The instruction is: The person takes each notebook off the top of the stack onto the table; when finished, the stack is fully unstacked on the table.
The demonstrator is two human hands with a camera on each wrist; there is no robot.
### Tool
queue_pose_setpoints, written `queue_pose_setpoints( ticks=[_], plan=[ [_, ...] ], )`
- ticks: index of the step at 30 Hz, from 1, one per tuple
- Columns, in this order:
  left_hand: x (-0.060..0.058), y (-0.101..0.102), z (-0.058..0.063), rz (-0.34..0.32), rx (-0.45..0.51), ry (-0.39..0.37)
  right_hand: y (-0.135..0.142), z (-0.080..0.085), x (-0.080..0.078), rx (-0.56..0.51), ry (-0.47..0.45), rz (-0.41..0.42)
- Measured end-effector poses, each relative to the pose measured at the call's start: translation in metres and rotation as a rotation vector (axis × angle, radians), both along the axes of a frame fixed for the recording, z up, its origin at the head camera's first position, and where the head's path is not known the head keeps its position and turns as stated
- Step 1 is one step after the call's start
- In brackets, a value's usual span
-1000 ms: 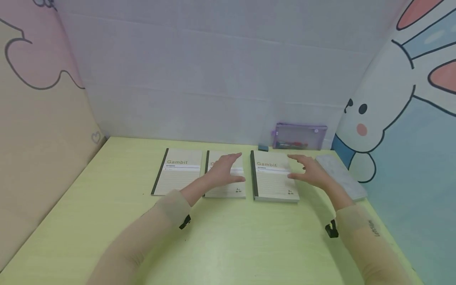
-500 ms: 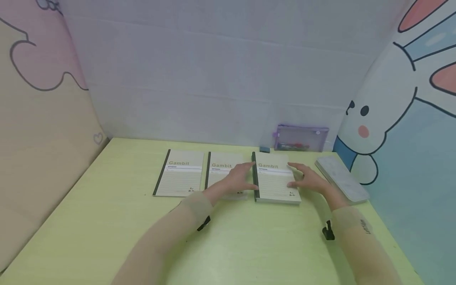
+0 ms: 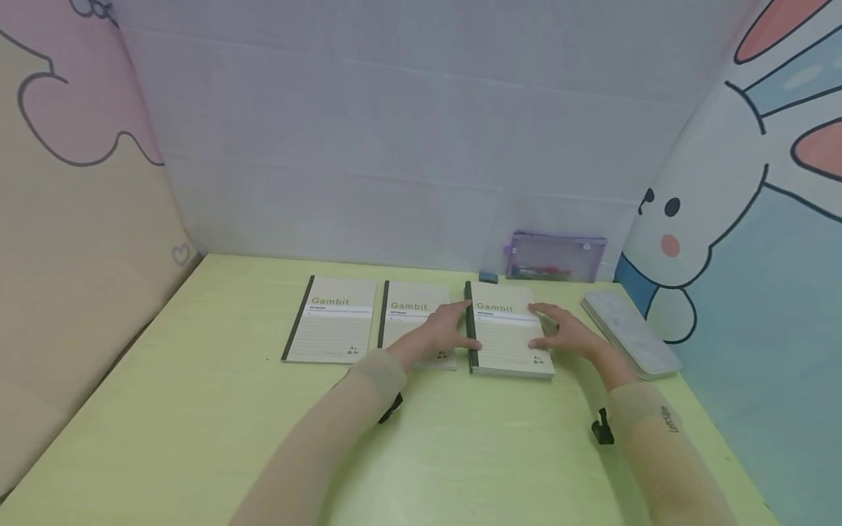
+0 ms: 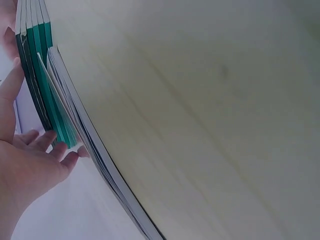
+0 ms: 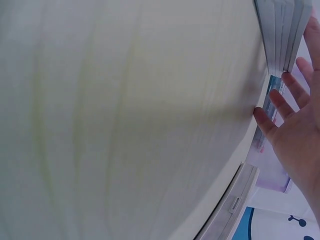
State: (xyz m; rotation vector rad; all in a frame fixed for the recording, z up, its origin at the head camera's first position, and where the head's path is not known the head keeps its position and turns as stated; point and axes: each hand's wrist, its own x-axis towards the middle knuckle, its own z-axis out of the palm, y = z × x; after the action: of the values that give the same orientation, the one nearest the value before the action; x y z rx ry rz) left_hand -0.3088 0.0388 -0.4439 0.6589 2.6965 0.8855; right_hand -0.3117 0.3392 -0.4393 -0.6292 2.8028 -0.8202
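Note:
A stack of several notebooks [image 3: 505,336], with "Gambit" on the top cover, lies flat on the table. My left hand [image 3: 439,330] is at its spine side, thumb tip by the lower left of the cover. In the left wrist view, the fingers of the left hand [image 4: 37,162] touch the stack's green and dark spines [image 4: 40,75]. Opposite, my right hand [image 3: 567,332] has thumb and fingertips at the stack's right edge. The right wrist view shows the right hand's [image 5: 300,130] fingers spread beside the page edges [image 5: 282,35]. Partly under my left hand lies the middle notebook [image 3: 411,321].
Another Gambit notebook [image 3: 332,321] lies at left on the pale yellow table [image 3: 421,453]. A purple translucent pouch [image 3: 558,256] leans on the back wall beside a small dark blue block [image 3: 488,277]. A grey-white flat case [image 3: 631,332] sits at right.
My left hand has moved right from over the middle notebook to the stack's spine. The right hand has stayed near the right edge, with only a slight shift. The stack looks unmoved.

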Motion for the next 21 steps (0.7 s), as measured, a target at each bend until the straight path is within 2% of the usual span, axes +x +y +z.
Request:
queue_pose_setpoints(
  ticks=[9,21],
  plan=[
    [0.0022,-0.0009,0.0015,-0.002,0.010,-0.017,-0.0041,0.0017,0.0003,0.030,0.050,0.024],
    [0.0026,-0.0070,-0.0014,-0.048,-0.017,-0.030,-0.0076,-0.0019,-0.0011,0.068,0.088,0.073]
  ],
)
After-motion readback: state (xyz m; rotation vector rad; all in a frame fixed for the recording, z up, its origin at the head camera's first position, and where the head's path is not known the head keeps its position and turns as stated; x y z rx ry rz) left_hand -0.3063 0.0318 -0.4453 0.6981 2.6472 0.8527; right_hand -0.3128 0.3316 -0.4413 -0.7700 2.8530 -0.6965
